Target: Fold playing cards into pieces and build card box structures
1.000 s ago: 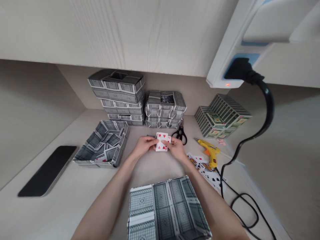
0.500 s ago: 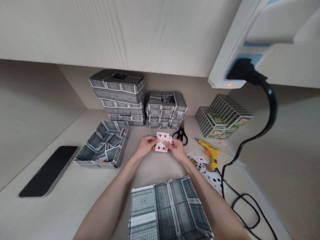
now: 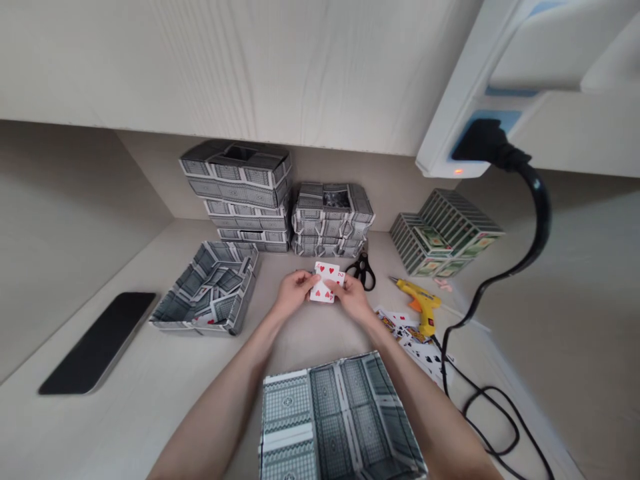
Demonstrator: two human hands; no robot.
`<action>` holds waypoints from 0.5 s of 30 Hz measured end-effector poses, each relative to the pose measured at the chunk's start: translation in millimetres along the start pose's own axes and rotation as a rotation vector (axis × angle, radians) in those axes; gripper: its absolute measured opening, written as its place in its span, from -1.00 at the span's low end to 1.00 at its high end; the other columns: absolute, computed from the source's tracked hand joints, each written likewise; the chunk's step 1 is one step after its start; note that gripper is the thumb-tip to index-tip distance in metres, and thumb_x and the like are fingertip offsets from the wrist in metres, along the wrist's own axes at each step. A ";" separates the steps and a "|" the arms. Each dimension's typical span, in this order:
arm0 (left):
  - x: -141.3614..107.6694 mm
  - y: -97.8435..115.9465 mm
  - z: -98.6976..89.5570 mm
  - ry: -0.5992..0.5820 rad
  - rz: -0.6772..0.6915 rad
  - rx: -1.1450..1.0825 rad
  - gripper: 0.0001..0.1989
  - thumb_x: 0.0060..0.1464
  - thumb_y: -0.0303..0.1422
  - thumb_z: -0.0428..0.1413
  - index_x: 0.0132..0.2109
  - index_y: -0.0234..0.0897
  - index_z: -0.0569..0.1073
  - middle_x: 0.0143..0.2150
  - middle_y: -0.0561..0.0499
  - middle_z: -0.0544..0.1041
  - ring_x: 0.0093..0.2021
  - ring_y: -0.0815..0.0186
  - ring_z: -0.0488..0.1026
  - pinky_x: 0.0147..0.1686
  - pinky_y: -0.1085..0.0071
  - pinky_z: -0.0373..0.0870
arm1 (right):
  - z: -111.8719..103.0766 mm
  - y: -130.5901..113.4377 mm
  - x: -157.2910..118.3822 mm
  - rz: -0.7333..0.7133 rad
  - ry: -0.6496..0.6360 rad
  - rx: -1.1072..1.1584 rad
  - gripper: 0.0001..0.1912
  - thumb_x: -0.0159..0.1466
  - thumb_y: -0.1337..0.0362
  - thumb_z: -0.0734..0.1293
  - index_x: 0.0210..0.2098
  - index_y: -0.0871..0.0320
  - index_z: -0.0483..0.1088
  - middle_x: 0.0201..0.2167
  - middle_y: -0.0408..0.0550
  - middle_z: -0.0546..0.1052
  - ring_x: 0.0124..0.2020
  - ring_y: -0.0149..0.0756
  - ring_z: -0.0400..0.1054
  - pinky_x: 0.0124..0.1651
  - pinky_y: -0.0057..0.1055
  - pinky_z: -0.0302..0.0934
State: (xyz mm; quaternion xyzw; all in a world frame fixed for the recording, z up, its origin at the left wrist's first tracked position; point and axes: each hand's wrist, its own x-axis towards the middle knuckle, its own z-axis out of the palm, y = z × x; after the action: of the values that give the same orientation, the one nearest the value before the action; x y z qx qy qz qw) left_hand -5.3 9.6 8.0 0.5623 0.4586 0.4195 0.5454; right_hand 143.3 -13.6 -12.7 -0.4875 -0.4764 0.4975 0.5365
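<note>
Centrally, the left hand [image 3: 294,292] is closed in a pinch on the left edge of some overlapped playing cards [image 3: 324,284] — a four of hearts in front, a card marked 2 showing at its right. The right hand [image 3: 352,293] grips the other side, its thumb over the card faces.

Out from the cards, black-handled scissors [image 3: 368,279] lie near the right hand at two o'clock. At twelve sits a short stack of card-covered boxes [image 3: 330,223]; at eleven, a taller stack [image 3: 240,180]. An open card-covered tray [image 3: 239,313] with loose cards inside lies at nine o'clock, and a dark phone [image 3: 97,343] farther out, towards eight.

Round at three to four o'clock, a yellow glue gun [image 3: 425,308] rests by spread face-up cards [image 3: 420,353], with a black cable [image 3: 487,281] looping past. Green-and-white card packs [image 3: 457,227] are stacked at two o'clock, and a white power strip [image 3: 440,150] hangs higher up, towards one. At six, between the forearms — a larger card-covered box [image 3: 290,427], cut off by the view's edge.
</note>
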 end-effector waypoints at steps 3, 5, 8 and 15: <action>-0.6 6.6 -10.3 -0.140 -0.114 -0.117 -0.59 -0.13 -0.03 0.06 -0.49 -0.36 0.37 -0.68 0.12 0.31 -0.66 0.50 0.20 -0.65 0.55 0.04 | -0.4 -2.5 0.1 0.020 -0.001 0.045 -0.59 -0.07 0.04 0.38 -0.31 0.19 0.42 -0.46 -0.06 0.55 -0.54 -0.27 0.37 -0.48 -0.38 0.24; -1.0 9.6 -16.9 -0.228 -0.169 -0.147 -0.62 -0.18 -0.10 0.14 -0.38 -0.39 0.43 -0.67 0.12 0.33 -0.66 0.51 0.20 -0.66 0.56 0.01 | -0.6 -3.2 0.2 0.024 0.010 0.056 -0.60 -0.07 0.05 0.38 -0.32 0.18 0.42 -0.46 -0.06 0.55 -0.54 -0.27 0.38 -0.47 -0.38 0.24; -1.4 11.1 -21.2 -0.240 -0.232 -0.171 -0.59 -0.28 -0.22 0.24 -0.26 -0.40 0.45 -0.68 0.14 0.34 -0.67 0.53 0.20 -0.66 0.57 0.03 | -0.5 -1.9 0.7 0.018 0.018 0.047 -0.62 -0.08 0.07 0.39 -0.33 0.18 0.42 -0.46 -0.05 0.54 -0.53 -0.27 0.38 -0.46 -0.38 0.24; 3.2 2.0 -18.5 -0.218 -0.260 -0.161 -0.67 -0.33 -0.27 0.26 -0.37 -0.40 0.45 -0.61 0.05 0.45 -0.61 0.49 0.30 -0.57 0.53 0.19 | -0.2 6.4 0.7 -0.059 0.100 -0.084 -0.66 -0.07 0.12 0.39 -0.37 0.22 0.41 -0.48 -0.06 0.53 -0.54 -0.34 0.33 -0.49 -0.45 0.20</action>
State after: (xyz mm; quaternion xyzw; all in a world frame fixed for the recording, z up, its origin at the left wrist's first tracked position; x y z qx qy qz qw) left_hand -22.4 16.9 11.0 0.4948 0.4308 0.3174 0.6847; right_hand 143.1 -12.8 -19.1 -0.5195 -0.4835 0.4362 0.5533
